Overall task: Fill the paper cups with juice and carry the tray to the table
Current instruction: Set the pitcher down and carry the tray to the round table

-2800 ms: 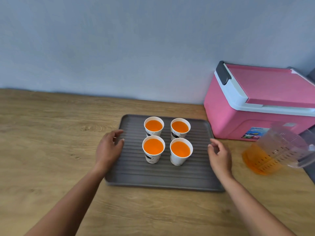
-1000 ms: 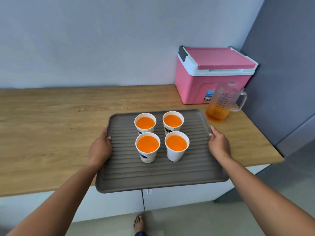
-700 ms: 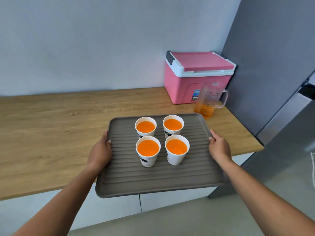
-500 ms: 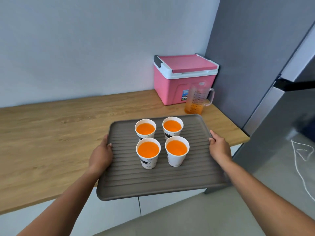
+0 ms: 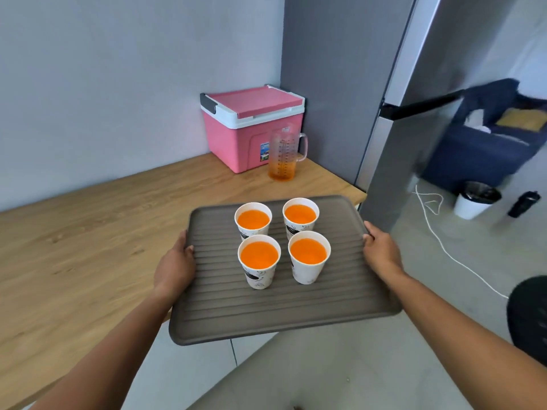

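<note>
Tray (image 5: 225, 315) hangs level between both hands at the edge of the wooden counter (image 5: 88, 247), its near part out over the floor. The left hand (image 5: 176, 269) grips the left rim with its thumb curled on top, and the right hand (image 5: 381, 253) grips the right rim likewise. Four paper cups (image 5: 260, 263) stand upright in a square near the middle, full of orange juice. Behind them sit a pink cooler (image 5: 251, 131) and a measuring jug (image 5: 284, 156). A grey fridge (image 5: 399, 113) stands close on the right.

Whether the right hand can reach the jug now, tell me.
Probably not: the right hand grips the tray, sharing its load with the left hand. The jug stands unobstructed beyond it, but letting go would likely tip the cups.
</note>
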The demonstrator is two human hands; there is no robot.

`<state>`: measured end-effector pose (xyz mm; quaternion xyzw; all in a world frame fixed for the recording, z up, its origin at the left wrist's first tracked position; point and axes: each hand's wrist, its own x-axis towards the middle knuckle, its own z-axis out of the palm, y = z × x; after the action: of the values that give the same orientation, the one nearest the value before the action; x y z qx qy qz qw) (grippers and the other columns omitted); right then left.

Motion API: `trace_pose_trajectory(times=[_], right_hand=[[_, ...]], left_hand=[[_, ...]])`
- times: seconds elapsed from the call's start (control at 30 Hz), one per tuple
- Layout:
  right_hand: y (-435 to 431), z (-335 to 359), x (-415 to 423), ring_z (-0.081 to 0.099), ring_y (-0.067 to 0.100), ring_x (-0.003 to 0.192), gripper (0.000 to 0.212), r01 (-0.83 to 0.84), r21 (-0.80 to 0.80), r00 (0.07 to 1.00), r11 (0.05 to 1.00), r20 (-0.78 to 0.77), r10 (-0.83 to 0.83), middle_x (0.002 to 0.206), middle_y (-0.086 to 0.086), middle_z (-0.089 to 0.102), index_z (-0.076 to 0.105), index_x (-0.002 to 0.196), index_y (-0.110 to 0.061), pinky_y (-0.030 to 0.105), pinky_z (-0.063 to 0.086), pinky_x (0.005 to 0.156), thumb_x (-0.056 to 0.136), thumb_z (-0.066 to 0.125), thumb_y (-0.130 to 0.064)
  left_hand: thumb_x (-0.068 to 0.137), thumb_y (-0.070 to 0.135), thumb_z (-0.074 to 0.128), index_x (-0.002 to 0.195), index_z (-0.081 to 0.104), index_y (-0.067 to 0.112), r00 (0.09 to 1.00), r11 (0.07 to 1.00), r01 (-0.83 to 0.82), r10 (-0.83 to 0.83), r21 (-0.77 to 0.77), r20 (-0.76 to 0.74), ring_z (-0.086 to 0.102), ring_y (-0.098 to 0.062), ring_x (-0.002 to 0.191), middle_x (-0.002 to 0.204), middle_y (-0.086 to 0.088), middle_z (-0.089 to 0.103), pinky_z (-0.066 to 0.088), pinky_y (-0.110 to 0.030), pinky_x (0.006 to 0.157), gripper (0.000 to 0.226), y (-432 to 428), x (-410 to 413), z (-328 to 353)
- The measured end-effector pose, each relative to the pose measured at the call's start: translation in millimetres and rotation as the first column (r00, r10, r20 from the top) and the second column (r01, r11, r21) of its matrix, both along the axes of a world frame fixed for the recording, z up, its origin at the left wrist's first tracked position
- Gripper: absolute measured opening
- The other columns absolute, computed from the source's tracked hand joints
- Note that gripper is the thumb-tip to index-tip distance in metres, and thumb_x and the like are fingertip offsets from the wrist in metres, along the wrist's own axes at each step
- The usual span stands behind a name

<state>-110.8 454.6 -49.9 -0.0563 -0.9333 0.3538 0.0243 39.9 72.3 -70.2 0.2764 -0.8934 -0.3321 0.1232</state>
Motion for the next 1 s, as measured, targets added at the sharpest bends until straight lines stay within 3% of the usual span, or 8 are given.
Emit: trace_pose_trajectory(times=[0.43, 0.7, 1.0], right_hand=[[104, 9, 76, 0.049, 0.033, 0.133, 0.045, 0.239, -0.012, 0.971, 0.971, -0.009, -0.239, 0.146, 0.008, 0.053, 0.048, 0.146, -0.023, 0.037, 0.037, 0.109, 0.101, 0.045, -0.02], [181, 11, 111, 0.053, 0.032, 0.129, 0.045, 0.385, -0.038, 0.923, 0.922, -0.002, -0.385, 0.141, 0.007, 0.058, 0.049, 0.146, -0.027, 0.038, 0.04, 0.107, 0.102, 0.043, -0.019], [289, 12, 148, 0.051, 0.03, 0.131, 0.044, 0.547, -0.081, 0.837, 0.833, 0.022, -0.547, 0.144, 0.006, 0.055, 0.046, 0.147, -0.025, 0.038, 0.038, 0.109, 0.103, 0.043, -0.021]], left_hand=[[0.101, 0.018, 0.039, 0.147, 0.034, 0.031, 0.959, 0.96, 0.28, -0.28, 0.0, -0.047, 0.061, -0.042, 0.105, 0.12, -0.019, 0.066, 0.042, -0.039, 0.078, 0.049, 76, -31, 3], [0.101, 0.019, 0.04, 0.151, 0.03, 0.025, 0.913, 0.913, 0.407, -0.408, -0.018, -0.016, 0.057, -0.046, 0.113, 0.129, -0.024, 0.061, 0.044, -0.043, 0.089, 0.051, 154, -69, -2], [0.104, 0.023, 0.035, 0.154, 0.021, 0.026, 0.799, 0.798, 0.6, -0.601, -0.061, -0.002, 0.059, -0.041, 0.11, 0.128, -0.022, 0.06, 0.046, -0.048, 0.095, 0.051, 275, -105, -7]])
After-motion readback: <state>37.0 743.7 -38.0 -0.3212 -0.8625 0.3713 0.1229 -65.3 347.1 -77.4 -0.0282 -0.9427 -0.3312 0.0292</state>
